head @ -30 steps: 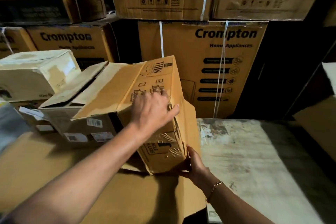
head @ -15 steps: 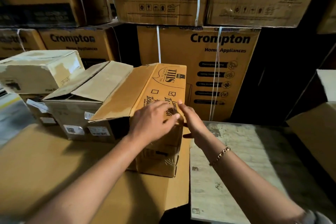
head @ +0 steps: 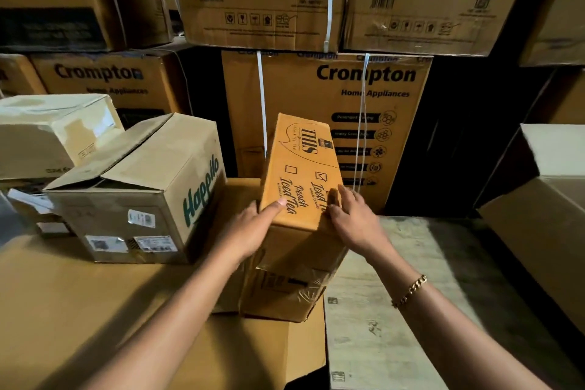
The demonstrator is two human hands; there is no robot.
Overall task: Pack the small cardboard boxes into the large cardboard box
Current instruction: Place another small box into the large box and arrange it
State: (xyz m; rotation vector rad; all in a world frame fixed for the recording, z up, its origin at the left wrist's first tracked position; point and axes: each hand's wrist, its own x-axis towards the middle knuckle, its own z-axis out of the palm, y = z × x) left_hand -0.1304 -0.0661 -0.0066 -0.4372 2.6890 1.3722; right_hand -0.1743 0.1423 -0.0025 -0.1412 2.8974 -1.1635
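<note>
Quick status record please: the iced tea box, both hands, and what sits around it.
iced tea box: printed face up, on cardboard sheet
left hand: thumb on printed face, fingers hidden
right hand: fingers flat on printed face
Happilo box: to its left, apart, top flaps partly open
Crompton box: behind it
</note>
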